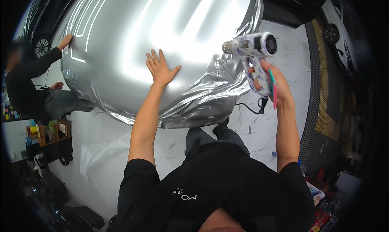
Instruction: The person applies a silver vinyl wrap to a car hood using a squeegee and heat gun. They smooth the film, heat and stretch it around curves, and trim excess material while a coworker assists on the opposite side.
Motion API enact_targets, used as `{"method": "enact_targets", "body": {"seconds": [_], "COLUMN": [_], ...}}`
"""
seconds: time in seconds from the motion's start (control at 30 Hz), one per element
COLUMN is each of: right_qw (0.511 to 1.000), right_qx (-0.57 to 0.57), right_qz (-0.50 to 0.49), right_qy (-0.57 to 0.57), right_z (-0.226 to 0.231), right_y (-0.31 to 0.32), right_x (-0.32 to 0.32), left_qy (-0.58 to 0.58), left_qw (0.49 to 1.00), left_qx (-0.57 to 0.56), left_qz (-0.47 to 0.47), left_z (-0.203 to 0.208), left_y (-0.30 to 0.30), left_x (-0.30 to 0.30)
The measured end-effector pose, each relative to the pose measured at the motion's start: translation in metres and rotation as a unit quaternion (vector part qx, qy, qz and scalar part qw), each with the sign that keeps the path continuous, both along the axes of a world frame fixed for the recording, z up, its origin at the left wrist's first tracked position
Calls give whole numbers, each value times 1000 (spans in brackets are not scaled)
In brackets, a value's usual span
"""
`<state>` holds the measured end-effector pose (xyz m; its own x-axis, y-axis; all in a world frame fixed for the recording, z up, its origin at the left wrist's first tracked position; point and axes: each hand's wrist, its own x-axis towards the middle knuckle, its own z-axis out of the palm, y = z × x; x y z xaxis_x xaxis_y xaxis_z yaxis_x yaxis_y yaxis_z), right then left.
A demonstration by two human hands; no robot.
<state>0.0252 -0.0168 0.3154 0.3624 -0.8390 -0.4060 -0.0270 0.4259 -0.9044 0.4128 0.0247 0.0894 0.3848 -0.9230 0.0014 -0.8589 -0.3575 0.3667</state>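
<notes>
Glossy silver film (117, 37) covers a broad, curved panel that looks like a car hood. My left hand (162, 71) lies on the film with its fingers spread. Over the film's right side, my right hand (280, 81) grips a heat gun (259, 45) with a patterned blue-and-white body, its nozzle turned left. Thin pink and teal flat cards (273, 90), possibly squeegees, are also tucked in that hand. Loose film (202, 86) hangs creased along the near and right edges. A black cord hangs from the gun's handle.
A co-worker (30, 74) in dark clothes stands at the left, one hand touching the film's edge. A wooden tool cart (54, 132) stands below them. White marble-look floor (279, 122) surrounds me. Black-and-yellow grating (324, 110) and a white car (344, 37) are at the right.
</notes>
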Motion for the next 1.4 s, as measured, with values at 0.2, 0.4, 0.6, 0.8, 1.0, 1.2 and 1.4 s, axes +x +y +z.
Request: {"method": "enact_targets", "body": {"seconds": [0.2,0.4,0.6,0.8,1.0,1.2,1.4], "right_qw": [997,989,987,991,993,989,987], "right_qx": [44,17,21,12,-4,7,25], "right_qz": [65,148,159,129,117,145,157], "right_qy": [-10,16,2,22,30,9,16], "right_z": [-5,-5,-5,-11,-8,-6,-4], "right_y": [-37,-52,-62,-75,-80,-80,-84], "right_x": [56,69,70,83,78,72,68], "left_qy": [-20,-50,-60,-49,-42,-38,-63], "left_qw": [998,989,978,985,988,993,993], "left_qx": [-58,-131,-172,-139,-123,-102,-90], "left_qz": [-3,-54,-97,-87,-82,-52,-44], "left_z": [8,7,-3,-9,-9,-2,2], "left_y": [-2,-42,-79,-89,-91,-95,-113], "left_x": [-12,-17,-5,-5,-5,-14,-18]}}
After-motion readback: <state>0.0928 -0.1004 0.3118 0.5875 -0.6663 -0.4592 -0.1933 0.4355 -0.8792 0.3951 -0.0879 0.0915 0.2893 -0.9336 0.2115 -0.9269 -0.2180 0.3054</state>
